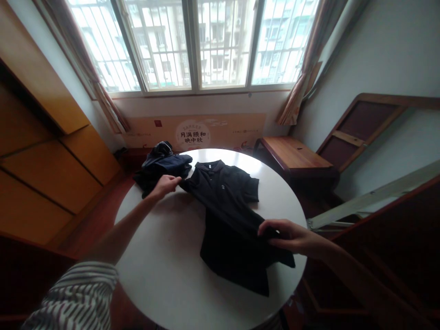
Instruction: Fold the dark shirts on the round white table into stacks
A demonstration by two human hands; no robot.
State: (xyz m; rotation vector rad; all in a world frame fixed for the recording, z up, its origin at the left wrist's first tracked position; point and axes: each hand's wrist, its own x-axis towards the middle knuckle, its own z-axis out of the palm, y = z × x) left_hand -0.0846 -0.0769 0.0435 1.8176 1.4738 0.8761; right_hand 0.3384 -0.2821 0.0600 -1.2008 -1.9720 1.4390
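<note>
Pinching a sleeve (187, 184) of the black polo shirt (220, 197) w/ the L hand (167, 185), the person grips its lower part w/ the R hand (287, 235). Shirt's spread on the round white bench (154, 261) (small pale logo (223, 187) on the chest, btw), w/ a dark clothes pile (161, 166) just beside the L hand.

Barred window (194, 46) above printed banner (195, 132)

Backlit by bright window (191, 46); glare on tabletop (168, 252).
</note>
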